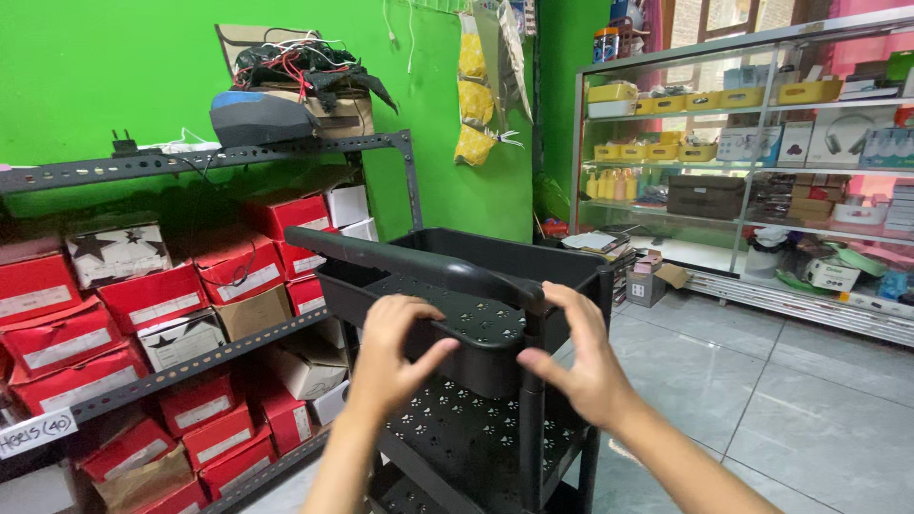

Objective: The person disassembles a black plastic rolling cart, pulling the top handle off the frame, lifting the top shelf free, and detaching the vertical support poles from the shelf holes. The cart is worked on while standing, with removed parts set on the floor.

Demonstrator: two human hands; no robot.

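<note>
While a bright green painted wall [114,67] fills the background on the left, a long dark metal slotted-angle shelf rack [205,160] stands against it, its tiers packed with red and white cardboard shoe boxes [152,295], some tilted against one another. On the far right stands a tall glass display cabinet with a metal frame [762,171], its shelves carrying yellow trays, small cartons and bottles, and a pale grey tiled floor [762,400] spreads between the two. In the middle of the view, right in front of the person and just beside the shelf rack, stands a black plastic three-tier utility cart with perforated trays [476,438]; its upper tray sits at hand height, and a thick rounded black push handle [409,259] runs across the near end. On top of the shelf rack rest a grey and blue rounded machine [257,116] and, beside it, a brown cardboard box with a tangle of red and black wires [305,67]. Strips of yellow snack packets [473,100] hang against the wall behind the cart. The left hand [395,357] lies against the near edge of the upper tray, its fingers [405,314] curled loosely over the perforated surface and the thumb out to the side, not clamped shut. The right hand [576,357] meets the cart at the near right corner post, fingers [571,303] spread open along the rim and thumb pointing inward below it.
</note>
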